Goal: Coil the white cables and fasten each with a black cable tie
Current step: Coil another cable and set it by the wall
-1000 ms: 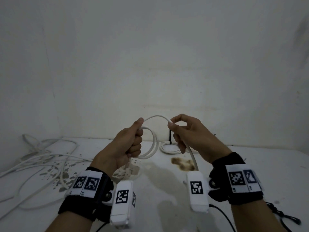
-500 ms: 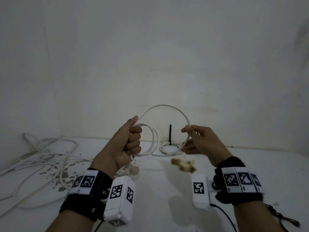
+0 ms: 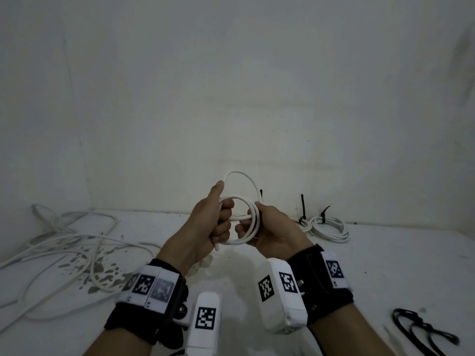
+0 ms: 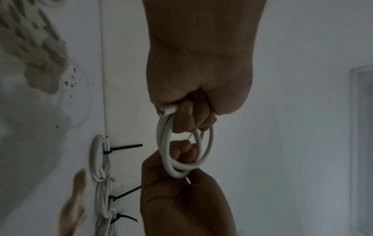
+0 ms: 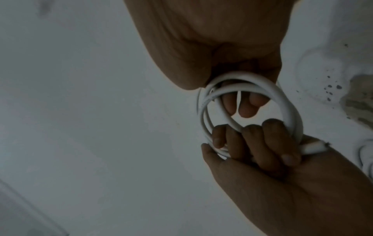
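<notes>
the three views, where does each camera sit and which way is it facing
Head: worn on the head, looks forward and down at the table; shows both forearms, left hand, right hand.
Left wrist: on the left wrist, looks along the left hand at the white cable coil; tied coils behind.
Right wrist: on the right wrist, looks along the right hand at the coil; left hand's fingers opposite.
All three share the coil, gripped by both hands.

Loose cables (image 3: 64, 242) lie on the worktop (image 3: 385, 268) at left. Tied coils (image 3: 326, 228) sit far right, behind the hands. Spare ties (image 3: 421, 330) lie near right.
</notes>
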`<state>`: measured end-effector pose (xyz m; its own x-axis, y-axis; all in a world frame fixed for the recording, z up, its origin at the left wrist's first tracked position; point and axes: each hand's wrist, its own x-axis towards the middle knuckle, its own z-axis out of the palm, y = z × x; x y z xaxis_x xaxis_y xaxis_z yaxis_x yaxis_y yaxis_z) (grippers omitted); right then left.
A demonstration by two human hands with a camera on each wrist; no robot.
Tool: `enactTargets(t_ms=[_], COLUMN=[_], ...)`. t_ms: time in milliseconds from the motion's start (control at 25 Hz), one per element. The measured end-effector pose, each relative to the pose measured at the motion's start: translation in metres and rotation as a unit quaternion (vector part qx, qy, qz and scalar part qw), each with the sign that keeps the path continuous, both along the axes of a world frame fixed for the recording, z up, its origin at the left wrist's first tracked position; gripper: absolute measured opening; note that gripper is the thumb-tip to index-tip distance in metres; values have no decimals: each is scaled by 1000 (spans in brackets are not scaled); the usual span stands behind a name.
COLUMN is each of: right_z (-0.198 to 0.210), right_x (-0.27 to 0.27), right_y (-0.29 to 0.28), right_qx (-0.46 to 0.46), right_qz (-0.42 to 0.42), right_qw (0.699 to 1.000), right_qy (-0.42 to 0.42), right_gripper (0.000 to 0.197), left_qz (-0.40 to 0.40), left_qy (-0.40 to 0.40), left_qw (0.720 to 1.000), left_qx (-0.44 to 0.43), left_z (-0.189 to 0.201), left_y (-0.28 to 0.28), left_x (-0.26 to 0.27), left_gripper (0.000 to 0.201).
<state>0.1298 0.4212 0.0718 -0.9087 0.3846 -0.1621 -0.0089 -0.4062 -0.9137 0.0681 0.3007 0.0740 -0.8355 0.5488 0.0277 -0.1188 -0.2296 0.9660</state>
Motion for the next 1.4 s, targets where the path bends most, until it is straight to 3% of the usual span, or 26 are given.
enactTargets(t_ms=[120, 280, 360, 440, 520, 600, 840, 920, 1040, 1200, 1400], right_z=[-1, 4, 8, 9, 6, 6, 21, 25, 27, 41, 52], right_x=[-2, 1, 8, 12, 11, 11, 27, 34, 38, 45, 54], right_y=[2, 2, 1, -1, -2, -3, 8, 13, 13, 24, 27], right_qx=[-17, -49, 34, 172, 342, 425, 398, 419, 478, 411, 425], right_qz=[1, 43, 110, 137, 45, -25, 76, 84, 93, 59, -3], right_qw=[1000, 997, 991, 970, 936, 904, 914, 903, 869, 908, 905], right_qy=[-13, 29, 64, 105, 74, 45, 0, -39, -91, -50, -27], right_gripper=[41, 55, 48, 27, 35, 32, 32, 32, 26, 26, 20], left_qz=[-28, -48, -28, -10, -15, -39, -122, -133, -83, -16, 69], left_qy=[-6, -12, -4, 14, 17, 3, -82, -93, -84, -142, -110], left_qw=[1000, 999, 1000, 1000, 1000, 999, 989, 987, 993, 988, 990], left_qx=[0, 4, -6, -18, -7, 8, 11, -8, -16, 63, 56], left_z=[1, 4, 2, 1, 3, 5, 9, 9, 4, -7, -16], left_y=[0, -2, -4, -5, -8, -12, -24, -20, -14, -30, -39], left_x=[-1, -4, -7, -10, -12, -16, -16, -13, -17, -43, -61], left_gripper=[54, 61, 63, 63, 64, 67, 66, 63, 67, 67, 49])
